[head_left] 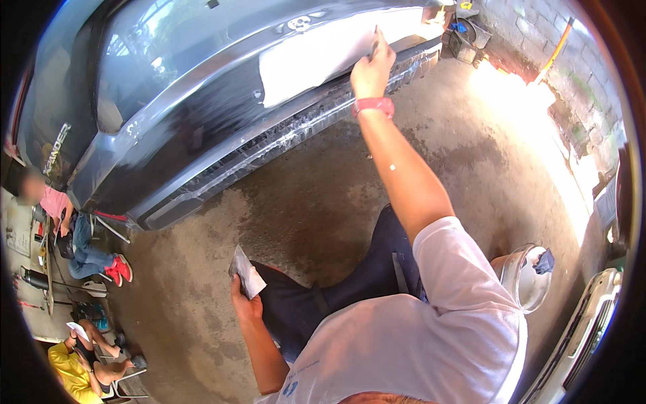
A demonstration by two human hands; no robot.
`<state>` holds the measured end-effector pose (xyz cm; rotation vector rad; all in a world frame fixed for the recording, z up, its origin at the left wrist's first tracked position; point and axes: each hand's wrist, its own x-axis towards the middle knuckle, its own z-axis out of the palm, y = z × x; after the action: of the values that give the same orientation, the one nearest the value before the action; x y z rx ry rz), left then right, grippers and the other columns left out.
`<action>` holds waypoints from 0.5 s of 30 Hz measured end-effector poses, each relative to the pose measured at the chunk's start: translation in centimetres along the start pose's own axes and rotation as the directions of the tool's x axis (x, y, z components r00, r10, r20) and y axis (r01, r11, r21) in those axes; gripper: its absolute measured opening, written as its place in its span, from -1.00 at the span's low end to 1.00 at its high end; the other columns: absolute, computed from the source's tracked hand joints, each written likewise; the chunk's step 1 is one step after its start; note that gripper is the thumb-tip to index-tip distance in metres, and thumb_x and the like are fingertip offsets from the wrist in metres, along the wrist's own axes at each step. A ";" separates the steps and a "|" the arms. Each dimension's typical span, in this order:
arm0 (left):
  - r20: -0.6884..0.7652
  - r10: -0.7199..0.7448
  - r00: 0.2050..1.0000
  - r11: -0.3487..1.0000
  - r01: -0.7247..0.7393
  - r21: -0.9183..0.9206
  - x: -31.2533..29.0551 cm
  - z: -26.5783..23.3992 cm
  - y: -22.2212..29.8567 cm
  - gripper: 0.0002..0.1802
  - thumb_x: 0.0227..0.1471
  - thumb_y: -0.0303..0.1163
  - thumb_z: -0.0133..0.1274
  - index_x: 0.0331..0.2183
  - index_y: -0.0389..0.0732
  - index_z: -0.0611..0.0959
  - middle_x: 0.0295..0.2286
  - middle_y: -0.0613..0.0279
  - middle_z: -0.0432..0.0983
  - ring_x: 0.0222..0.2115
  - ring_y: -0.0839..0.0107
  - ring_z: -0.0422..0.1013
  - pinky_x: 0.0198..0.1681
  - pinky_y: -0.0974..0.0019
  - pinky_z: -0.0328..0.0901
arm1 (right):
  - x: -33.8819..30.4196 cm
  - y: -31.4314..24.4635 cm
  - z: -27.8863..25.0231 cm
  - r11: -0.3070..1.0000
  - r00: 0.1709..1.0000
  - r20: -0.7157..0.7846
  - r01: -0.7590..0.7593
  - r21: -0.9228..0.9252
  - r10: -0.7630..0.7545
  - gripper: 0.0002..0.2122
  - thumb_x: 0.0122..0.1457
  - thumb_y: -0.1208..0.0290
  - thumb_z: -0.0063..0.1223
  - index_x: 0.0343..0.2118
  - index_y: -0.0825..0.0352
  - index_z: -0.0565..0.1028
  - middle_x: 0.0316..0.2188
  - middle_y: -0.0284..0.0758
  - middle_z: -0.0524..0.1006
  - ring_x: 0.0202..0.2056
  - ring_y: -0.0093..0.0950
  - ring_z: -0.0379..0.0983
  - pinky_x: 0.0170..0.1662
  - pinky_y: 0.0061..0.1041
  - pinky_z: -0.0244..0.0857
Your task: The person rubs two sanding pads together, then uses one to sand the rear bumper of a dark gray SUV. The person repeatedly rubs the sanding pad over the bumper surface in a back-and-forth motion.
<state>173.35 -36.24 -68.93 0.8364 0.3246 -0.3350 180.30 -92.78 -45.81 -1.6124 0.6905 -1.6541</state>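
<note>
My right arm reaches up to the dark car panel (202,128), with a pinkish-red band (374,106) round its wrist. My right hand (372,73) lies against a large white patch (303,62) on that panel. One finger of it stretches up along the white surface, while the others are curled in; whether something thin is between them is hidden. Low by my left knee, my left hand (246,301) grips a flat grey-and-white piece (249,275) with a pointed top corner. Its exact kind does not show.
Below the panel runs a scuffed, dusty bumper edge (282,124). A clear bucket (525,283) with a dark cloth stands right of me, near another vehicle's white front (579,337). Two people sit at left, one in pink (54,202), one in yellow (70,370).
</note>
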 end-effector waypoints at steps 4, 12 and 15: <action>-0.030 -0.009 1.000 0.999 0.008 -0.046 -0.4 -0.7 0.6 -0.55 0.38 -0.23 0.23 0.13 -0.33 0.61 0.03 0.07 0.67 0.00 0.24 0.65 0.07 0.21 0.59 | -6.5 -1.5 2.6 0.999 0.999 -0.001 0.048 -0.012 -0.048 -0.18 0.09 0.84 -0.03 0.46 0.03 0.37 0.28 0.01 0.26 0.29 0.08 0.35 0.38 -0.08 0.30; 0.036 -0.042 0.998 0.995 0.045 -0.092 0.4 -1.2 1.1 -0.55 0.41 -0.26 0.21 0.14 -0.38 0.61 0.02 0.04 0.69 -0.02 0.27 0.66 0.06 0.28 0.60 | -15.9 -6.5 6.6 0.992 0.991 0.039 0.123 0.039 -0.124 -0.05 -0.01 0.90 -0.04 0.51 0.01 0.29 0.35 0.05 0.15 0.39 0.12 0.20 0.44 -0.04 0.19; -0.020 -0.064 0.998 0.995 0.062 -0.084 0.3 -1.7 1.4 -0.54 0.37 -0.23 0.25 0.14 -0.33 0.62 0.02 0.08 0.69 -0.02 0.24 0.65 0.07 0.20 0.58 | -18.9 -8.1 7.2 0.992 0.989 0.079 0.128 0.020 -0.129 -0.02 -0.07 0.88 -0.02 0.52 0.05 0.28 0.37 0.12 0.12 0.42 0.16 0.10 0.50 -0.02 0.02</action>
<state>173.89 -34.08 -69.21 0.7498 0.3847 -0.3688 185.72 -72.18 -50.34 -1.7337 0.5424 -1.6708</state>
